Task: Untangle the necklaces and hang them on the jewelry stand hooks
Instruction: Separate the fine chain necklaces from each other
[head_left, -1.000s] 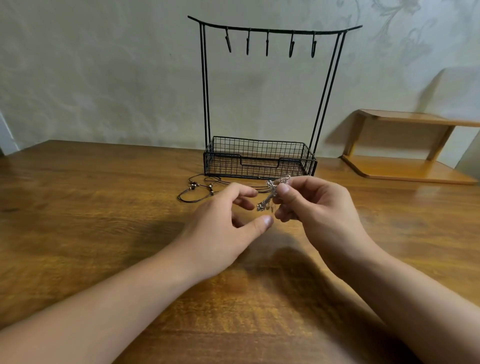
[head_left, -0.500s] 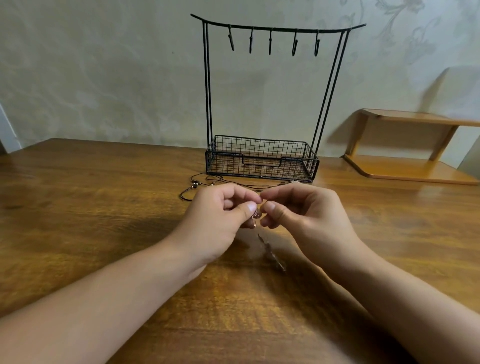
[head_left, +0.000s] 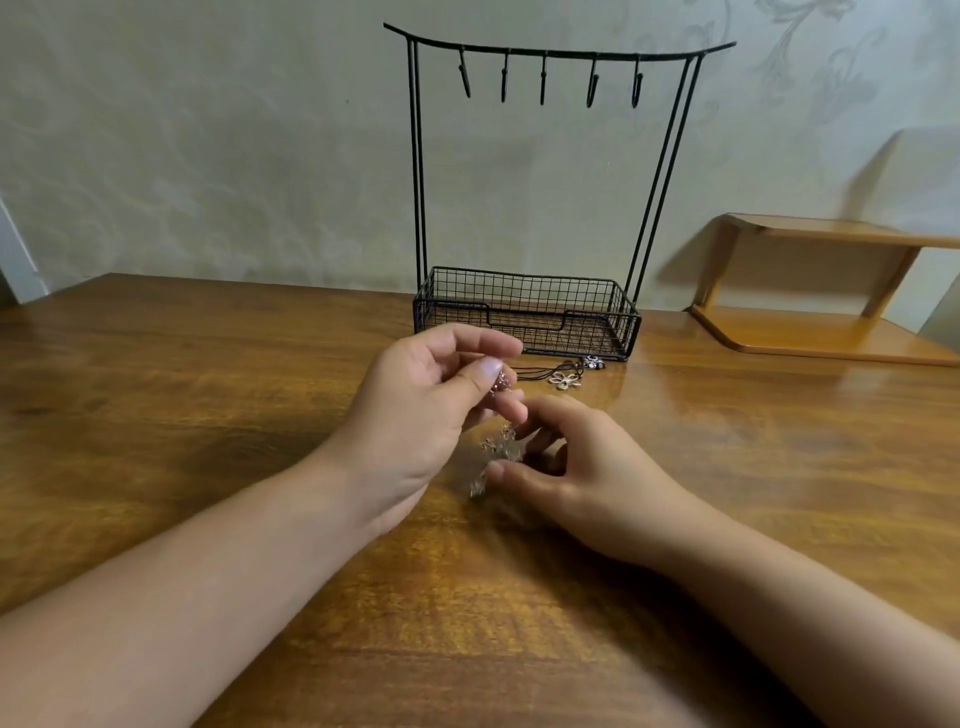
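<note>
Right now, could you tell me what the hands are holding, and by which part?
The left hand pinches a silver chain near its upper end; the right hand fingers its dangling lower part, its grip unclear.

1. The left hand (head_left: 415, 415) has risen toward the middle of the frame and now pinches one end of the silver chain (head_left: 496, 449) between thumb and fingers, where a second ago it was open.
2. The right hand (head_left: 566, 467) has dropped lower, below and right of the left, fingers (head_left: 540, 441) at the chain's lower part.
3. The chain, bunched half a second ago, now stretches between the hands, blurred.
4. A black cord necklace (head_left: 563, 376), hidden before, shows right of center.
</note>
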